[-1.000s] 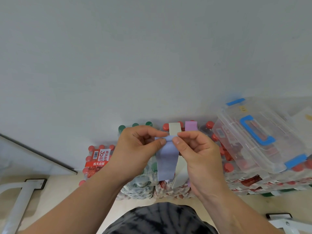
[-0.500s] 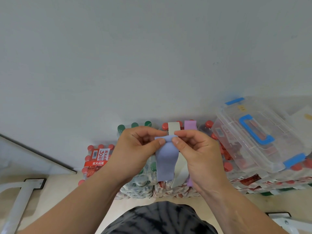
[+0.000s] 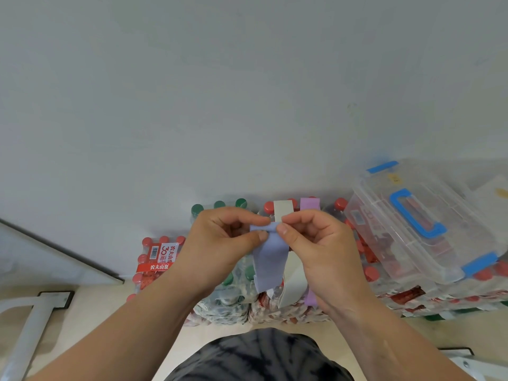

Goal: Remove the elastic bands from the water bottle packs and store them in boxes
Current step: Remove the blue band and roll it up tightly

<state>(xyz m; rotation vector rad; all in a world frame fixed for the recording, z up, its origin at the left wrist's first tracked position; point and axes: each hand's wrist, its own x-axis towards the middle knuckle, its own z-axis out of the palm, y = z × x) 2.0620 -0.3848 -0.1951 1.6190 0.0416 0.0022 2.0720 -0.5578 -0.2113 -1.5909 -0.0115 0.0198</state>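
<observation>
**Above the water packs: both hands pinch one blue band**

Over the stacked packs, at the centre of the view, the L hand (image 3: 220,243) and the R hand (image 3: 321,248) meet. Each one pinches the top edge of a blue-lilac elastic band (image 3: 269,262) between thumb and forefinger, w/ the other fingers curled in. This band hangs down flat from the fingertips, in the air, in front of the packs and not around them.

Behind the hands, a cream band (image 3: 283,209) and a purple band (image 3: 309,204) run side by side over a red-cap pack (image 3: 277,312). Just left of it stands a green-cap pack (image 3: 220,204).

Further left, a lower red-cap pack (image 3: 143,279) has a white and red label (image 3: 162,257). It shows a barcode, a big "30" and the white characters "农夫山泉" on a red strip; the smaller print is not readable.

At the right, a clear box (image 3: 384,243) w/ blue handle and blue latches lies on more red-cap packs, lid on. A small yellow sticker (image 3: 395,178) is on its lid, but the writing is too small to read.

All packs stand on a pale floor (image 3: 96,312) against a grey wall (image 3: 247,92).
</observation>
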